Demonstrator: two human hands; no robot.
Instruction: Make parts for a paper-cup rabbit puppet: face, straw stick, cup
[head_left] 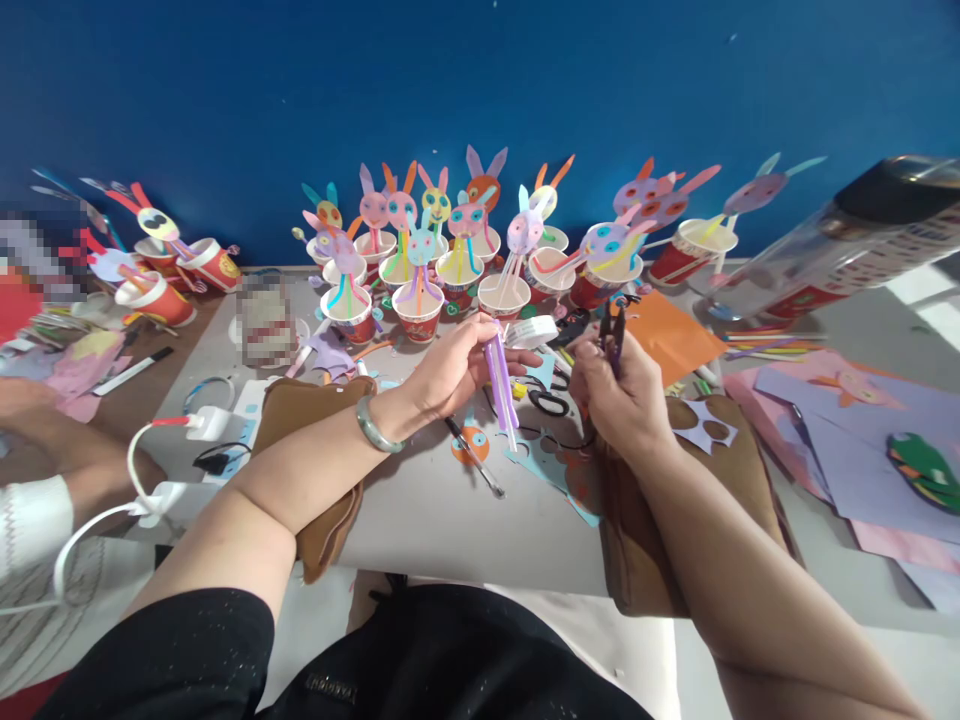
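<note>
My left hand (466, 372) is closed, with thumb and finger pinching a bundle of purple straw-like strips (501, 385) that hangs down and ends in a whitish tip. To the right, my right hand (619, 390) is wrapped round dark pliers (612, 338), whose two jaws point up and stand slightly apart. The pliers do not touch the strips. Between and below my hands lie black-handled scissors (547, 396), a pen (476, 460), an orange paper face (470, 443) and blue paper scraps with cut-out holes (544, 465). A white tape roll (532, 331) sits just beyond my left hand.
Paper cups (417, 312) with paper rabbit figures line the blue wall. Brown pads (307, 415) lie under my arms. Orange paper (667, 335), purple sheets (855, 440) and a large clear bottle (817, 250) are right. At left are a power strip (176, 500) and another person's arm (82, 440).
</note>
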